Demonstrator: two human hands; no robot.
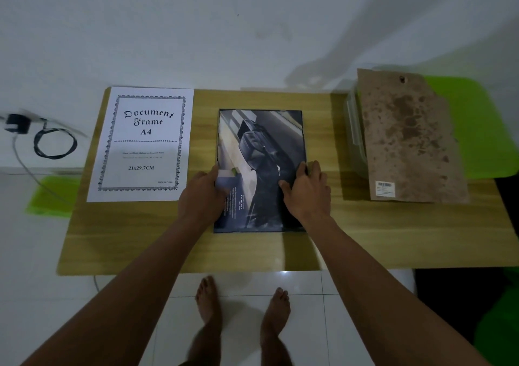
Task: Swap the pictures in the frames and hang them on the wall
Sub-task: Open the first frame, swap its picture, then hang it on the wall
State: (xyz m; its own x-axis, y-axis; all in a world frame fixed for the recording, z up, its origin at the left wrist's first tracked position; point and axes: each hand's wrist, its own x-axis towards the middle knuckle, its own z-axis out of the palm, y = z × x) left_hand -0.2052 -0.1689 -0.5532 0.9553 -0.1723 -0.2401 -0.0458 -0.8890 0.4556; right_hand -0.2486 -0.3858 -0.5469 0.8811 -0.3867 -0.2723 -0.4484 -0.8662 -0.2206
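— While the left hand (200, 194) and right hand (307, 194) were at the table (365, 239), what lay around?
— A sheet (146, 146) at the left; at the right, a board (407, 135) propped on a clear box (355, 129).
— And the frame (303, 135)?
— Flat mid-table, picture (261, 146) in it, between the hands. The right hand gripped its right edge; the left hand touched its left edge, grip unclear.

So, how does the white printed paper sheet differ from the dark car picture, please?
The white printed paper sheet lies untouched at left; the dark car picture lies centrally, left hand and right hand at its edges. The sheet shows bordered black text, the picture a photo. Both lie flat.
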